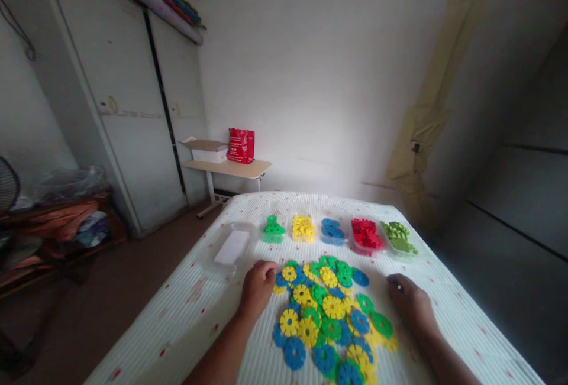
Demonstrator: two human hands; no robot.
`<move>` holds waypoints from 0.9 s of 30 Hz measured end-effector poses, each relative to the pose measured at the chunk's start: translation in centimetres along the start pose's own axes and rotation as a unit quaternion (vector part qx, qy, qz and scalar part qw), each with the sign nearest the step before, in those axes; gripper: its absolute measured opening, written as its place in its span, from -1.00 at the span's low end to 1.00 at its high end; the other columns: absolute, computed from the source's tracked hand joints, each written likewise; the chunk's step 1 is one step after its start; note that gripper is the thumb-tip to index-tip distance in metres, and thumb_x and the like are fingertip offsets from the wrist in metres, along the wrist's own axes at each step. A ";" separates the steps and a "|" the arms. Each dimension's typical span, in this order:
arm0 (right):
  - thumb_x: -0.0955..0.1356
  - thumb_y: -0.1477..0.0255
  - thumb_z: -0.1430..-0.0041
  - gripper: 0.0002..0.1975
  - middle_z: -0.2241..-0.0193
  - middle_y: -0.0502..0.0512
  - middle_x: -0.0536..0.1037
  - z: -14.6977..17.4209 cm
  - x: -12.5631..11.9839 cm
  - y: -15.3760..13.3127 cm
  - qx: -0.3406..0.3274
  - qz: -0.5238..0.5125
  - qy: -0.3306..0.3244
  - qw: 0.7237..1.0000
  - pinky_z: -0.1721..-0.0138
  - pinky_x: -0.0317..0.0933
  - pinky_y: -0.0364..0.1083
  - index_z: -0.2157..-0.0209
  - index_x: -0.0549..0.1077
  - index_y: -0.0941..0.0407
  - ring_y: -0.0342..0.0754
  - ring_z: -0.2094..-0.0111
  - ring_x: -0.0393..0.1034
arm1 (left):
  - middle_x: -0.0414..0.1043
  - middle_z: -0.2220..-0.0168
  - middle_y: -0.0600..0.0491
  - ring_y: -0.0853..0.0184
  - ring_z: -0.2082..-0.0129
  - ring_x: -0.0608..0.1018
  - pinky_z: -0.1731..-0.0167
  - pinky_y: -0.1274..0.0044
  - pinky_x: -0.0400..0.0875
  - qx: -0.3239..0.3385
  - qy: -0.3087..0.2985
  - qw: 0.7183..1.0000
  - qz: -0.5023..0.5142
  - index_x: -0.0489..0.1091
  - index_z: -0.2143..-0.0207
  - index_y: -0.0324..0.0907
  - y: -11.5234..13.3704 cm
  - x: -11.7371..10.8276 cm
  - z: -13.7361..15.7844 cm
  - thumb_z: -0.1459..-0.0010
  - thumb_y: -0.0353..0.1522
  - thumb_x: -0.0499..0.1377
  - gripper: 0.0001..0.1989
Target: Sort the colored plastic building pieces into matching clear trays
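A loose pile of flower-shaped plastic discs (332,307), in yellow, green and blue, is spread over the near middle of the table. My left hand (258,287) rests on the cloth at the pile's left edge, fingers curled in, with nothing seen in them. To the right of the pile my right hand (412,302) lies on the cloth, also closed. A small pale spot shows between its thumb and finger; I cannot make out whether it is a thing or the cloth behind. Both hands are apart from the discs or barely beside them.
Along the far side stand clear tubs of green pieces (274,228), yellow pieces (303,227), blue discs (332,231), red pieces (367,234) and light green pieces (399,237). A clear tray (217,269) holds a white card (233,247). Behind, a small table (248,168) bears a red bag (241,146).
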State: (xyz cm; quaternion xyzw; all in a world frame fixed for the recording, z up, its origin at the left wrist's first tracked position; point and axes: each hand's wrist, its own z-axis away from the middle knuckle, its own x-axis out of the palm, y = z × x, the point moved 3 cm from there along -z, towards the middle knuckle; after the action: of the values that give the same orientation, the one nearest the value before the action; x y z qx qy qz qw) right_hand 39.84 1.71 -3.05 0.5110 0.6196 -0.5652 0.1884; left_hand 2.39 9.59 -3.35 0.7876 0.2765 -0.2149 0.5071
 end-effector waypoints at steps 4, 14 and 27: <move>0.16 0.27 0.03 -0.69 0.38 0.11 0.55 0.1 0.0 0.1 -0.007 -0.001 0.010 1.000 0.30 0.26 -0.11 0.38 0.44 0.10 -0.01 0.35 0.45 | 0.48 0.37 0.00 0.35 0.32 0.50 0.26 0.54 0.36 -0.001 -0.006 1.000 0.004 0.45 0.38 -0.22 -0.3 0.2 0.1 -0.03 -0.48 -0.02 -0.76; 0.16 0.32 -0.01 -0.72 0.37 0.09 0.53 0.2 0.0 -0.6 -0.012 0.029 0.011 0.999 0.32 0.24 -0.14 0.39 0.44 0.09 -0.05 0.37 0.43 | 0.50 0.27 0.04 0.40 0.25 0.50 0.24 0.62 0.30 -0.071 -0.109 0.989 -0.067 0.47 0.27 -0.17 0.7 1.6 -3.4 0.00 -0.41 0.08 -0.76; 0.15 0.36 -0.05 -0.73 0.33 0.09 0.52 0.3 0.1 -0.6 -0.009 0.047 -0.001 0.999 0.30 0.21 -0.13 0.36 0.43 0.10 -0.05 0.34 0.42 | 0.42 0.48 0.09 0.34 0.42 0.45 0.50 0.60 0.17 -0.094 -0.158 0.977 -0.111 0.39 0.51 -0.16 2.3 3.0 -4.4 0.27 -0.48 0.16 -0.85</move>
State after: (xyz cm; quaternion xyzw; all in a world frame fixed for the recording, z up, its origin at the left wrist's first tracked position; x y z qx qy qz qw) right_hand 39.20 1.62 -2.90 0.5368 0.6000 -0.5508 0.2202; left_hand 6.46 13.54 -1.90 0.6570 0.2975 -0.3645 0.5890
